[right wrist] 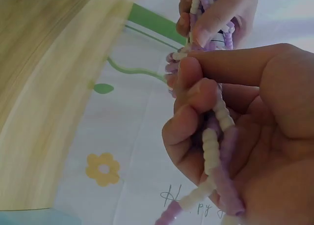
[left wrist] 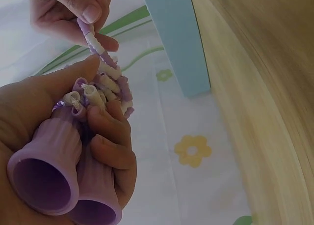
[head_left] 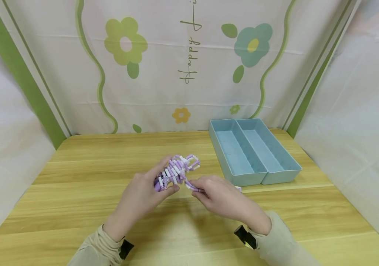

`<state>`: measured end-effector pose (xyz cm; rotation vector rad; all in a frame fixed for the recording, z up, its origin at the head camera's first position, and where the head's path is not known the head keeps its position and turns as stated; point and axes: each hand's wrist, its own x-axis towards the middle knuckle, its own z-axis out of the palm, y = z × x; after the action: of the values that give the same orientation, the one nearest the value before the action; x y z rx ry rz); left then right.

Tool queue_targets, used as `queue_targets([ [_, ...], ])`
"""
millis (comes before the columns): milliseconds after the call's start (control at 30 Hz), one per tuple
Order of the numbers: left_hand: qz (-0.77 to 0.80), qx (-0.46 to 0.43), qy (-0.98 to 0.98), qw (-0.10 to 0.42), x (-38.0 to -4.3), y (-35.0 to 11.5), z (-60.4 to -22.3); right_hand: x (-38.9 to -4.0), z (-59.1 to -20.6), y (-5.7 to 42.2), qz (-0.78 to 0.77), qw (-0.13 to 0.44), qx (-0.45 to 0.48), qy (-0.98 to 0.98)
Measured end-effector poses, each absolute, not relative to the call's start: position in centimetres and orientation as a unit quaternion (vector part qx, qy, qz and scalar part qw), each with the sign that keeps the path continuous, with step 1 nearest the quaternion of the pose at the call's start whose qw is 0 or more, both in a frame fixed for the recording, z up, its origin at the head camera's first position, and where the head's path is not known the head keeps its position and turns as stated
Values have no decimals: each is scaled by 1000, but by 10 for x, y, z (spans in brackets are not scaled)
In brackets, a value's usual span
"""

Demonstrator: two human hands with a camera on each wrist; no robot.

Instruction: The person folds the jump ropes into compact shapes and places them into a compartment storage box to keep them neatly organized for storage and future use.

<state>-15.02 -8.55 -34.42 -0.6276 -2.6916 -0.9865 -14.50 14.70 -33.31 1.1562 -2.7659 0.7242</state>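
A beaded jump rope (head_left: 175, 170) in lilac and white is gathered into a folded bundle above the table. My left hand (head_left: 144, 188) grips the bundle from its left side. In the left wrist view the rope's two lilac handles (left wrist: 61, 136) lie together in that palm, their hollow ends facing the camera. My right hand (head_left: 220, 194) pinches a beaded length leading out of the bundle. Seen from the right wrist, more beaded strand (right wrist: 211, 149) passes through the curled fingers and hangs past the palm. Part of the bundle is hidden behind the left fingers.
Two long light-blue bins (head_left: 249, 180) stand side by side at the back right of the wooden table (head_left: 86, 177). A floral cloth (head_left: 159, 85) rises behind the table's far edge, with pale cloth walls on both sides.
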Motion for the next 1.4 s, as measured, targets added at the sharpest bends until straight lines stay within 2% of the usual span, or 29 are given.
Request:
queue_targets([
  [267, -299, -219, -925, 85, -150, -84, -346, -142, -328, 152, 208, 41, 375, -903],
  [567, -253, -270, -925, 83, -151, -83, -352, -139, -321, 158, 180, 77, 428, -882],
  [1167, -212, -352, -910, 51, -147, -83, -352, -142, -316, 168, 248, 123, 484, -830],
  [1300, -207, -385, -898, 42, -147, -83, -351, -143, -315, 170, 261, 124, 488, -824],
  [1400, -209, -400, -892, 32, -147, -83, -352, -144, -315, 172, 281, 103, 491, -818],
])
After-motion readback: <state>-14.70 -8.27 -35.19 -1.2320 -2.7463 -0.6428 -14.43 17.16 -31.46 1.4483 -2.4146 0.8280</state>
